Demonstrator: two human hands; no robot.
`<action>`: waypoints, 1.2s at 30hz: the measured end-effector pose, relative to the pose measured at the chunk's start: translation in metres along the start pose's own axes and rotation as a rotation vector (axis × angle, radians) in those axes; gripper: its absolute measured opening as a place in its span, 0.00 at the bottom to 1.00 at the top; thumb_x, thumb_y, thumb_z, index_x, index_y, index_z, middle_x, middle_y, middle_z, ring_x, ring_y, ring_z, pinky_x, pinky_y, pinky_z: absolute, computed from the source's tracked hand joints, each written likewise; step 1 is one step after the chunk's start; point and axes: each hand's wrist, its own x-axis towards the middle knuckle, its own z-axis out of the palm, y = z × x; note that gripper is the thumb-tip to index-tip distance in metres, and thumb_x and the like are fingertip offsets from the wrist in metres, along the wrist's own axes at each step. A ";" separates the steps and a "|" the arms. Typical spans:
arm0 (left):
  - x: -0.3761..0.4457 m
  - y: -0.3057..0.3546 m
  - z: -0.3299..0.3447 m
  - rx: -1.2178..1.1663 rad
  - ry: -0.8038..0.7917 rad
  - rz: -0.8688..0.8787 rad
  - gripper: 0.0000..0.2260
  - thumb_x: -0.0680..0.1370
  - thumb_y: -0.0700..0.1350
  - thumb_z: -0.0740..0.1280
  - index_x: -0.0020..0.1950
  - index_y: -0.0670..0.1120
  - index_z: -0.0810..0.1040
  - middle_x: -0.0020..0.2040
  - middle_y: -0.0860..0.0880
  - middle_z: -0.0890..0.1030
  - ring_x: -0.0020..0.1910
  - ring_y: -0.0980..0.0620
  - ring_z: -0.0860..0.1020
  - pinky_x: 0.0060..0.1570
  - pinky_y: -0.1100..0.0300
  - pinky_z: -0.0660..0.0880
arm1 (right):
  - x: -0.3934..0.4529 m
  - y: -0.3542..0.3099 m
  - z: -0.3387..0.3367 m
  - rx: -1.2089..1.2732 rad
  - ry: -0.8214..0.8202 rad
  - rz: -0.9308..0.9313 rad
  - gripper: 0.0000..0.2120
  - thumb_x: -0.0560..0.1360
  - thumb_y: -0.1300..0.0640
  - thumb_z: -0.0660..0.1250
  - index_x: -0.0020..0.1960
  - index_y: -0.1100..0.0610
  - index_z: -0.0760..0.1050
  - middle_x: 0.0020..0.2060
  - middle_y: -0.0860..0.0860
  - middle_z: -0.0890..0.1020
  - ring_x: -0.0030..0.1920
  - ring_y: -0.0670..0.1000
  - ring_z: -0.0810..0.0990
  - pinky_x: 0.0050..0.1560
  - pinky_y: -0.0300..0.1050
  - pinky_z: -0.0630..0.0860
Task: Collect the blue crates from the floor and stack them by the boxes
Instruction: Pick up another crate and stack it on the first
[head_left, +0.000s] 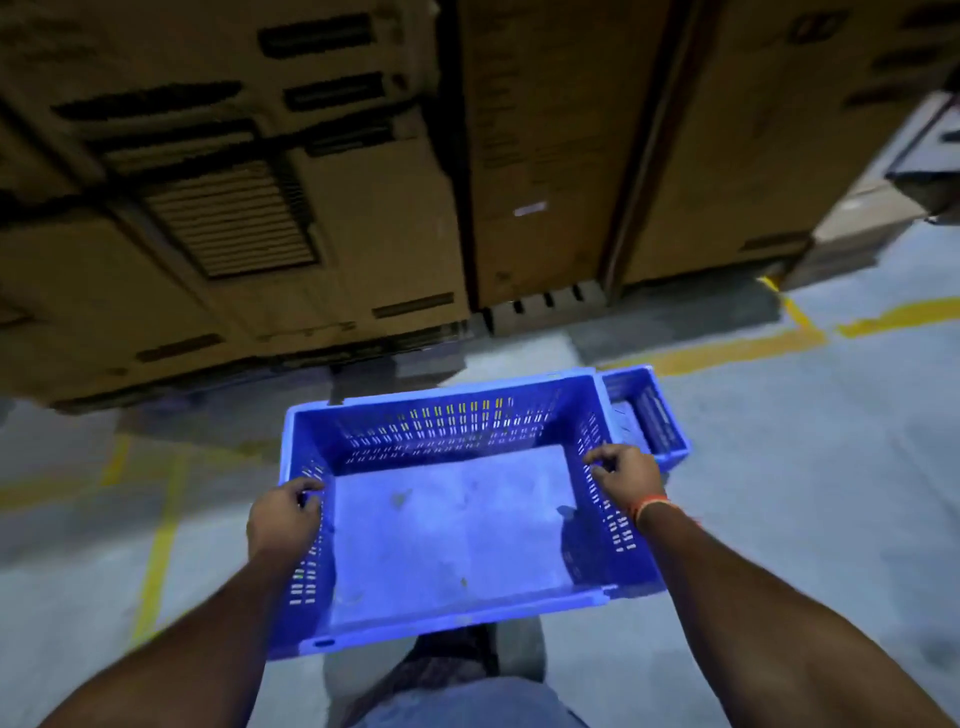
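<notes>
I hold a large blue crate (457, 525) with slotted walls in front of me, above the floor. My left hand (284, 519) grips its left rim, fingers curled over the edge. My right hand (626, 475) grips the right rim the same way; an orange band sits on that wrist. The crate is empty but for some dirt on its bottom. A second, smaller blue crate (649, 415) lies on the floor just beyond the held crate's right far corner, partly hidden by it. Tall cardboard boxes (363, 182) stand right ahead.
The cardboard boxes form a wall across the top of the view, with more boxes (883, 208) at the far right. Yellow lines (727, 351) mark the grey concrete floor (831, 493). My foot (457, 654) shows below the crate.
</notes>
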 end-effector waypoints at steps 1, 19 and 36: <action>0.011 0.023 0.012 -0.006 -0.023 0.027 0.10 0.75 0.41 0.69 0.53 0.52 0.84 0.43 0.43 0.84 0.43 0.40 0.82 0.41 0.54 0.75 | 0.007 0.014 -0.012 0.006 0.022 0.029 0.09 0.70 0.63 0.70 0.47 0.53 0.85 0.40 0.54 0.85 0.43 0.53 0.82 0.51 0.44 0.76; 0.097 0.308 0.206 -0.023 -0.174 0.079 0.10 0.76 0.41 0.69 0.54 0.52 0.84 0.46 0.43 0.78 0.43 0.42 0.81 0.45 0.54 0.76 | 0.221 0.201 -0.165 -0.112 0.012 0.235 0.05 0.72 0.56 0.72 0.39 0.48 0.80 0.34 0.48 0.82 0.38 0.52 0.81 0.42 0.38 0.68; 0.220 0.314 0.471 0.014 -0.021 -0.059 0.10 0.74 0.41 0.73 0.53 0.51 0.85 0.34 0.45 0.78 0.36 0.42 0.79 0.42 0.51 0.75 | 0.513 0.341 -0.051 -0.176 -0.117 0.049 0.07 0.74 0.56 0.70 0.37 0.51 0.77 0.34 0.57 0.78 0.39 0.61 0.80 0.44 0.45 0.73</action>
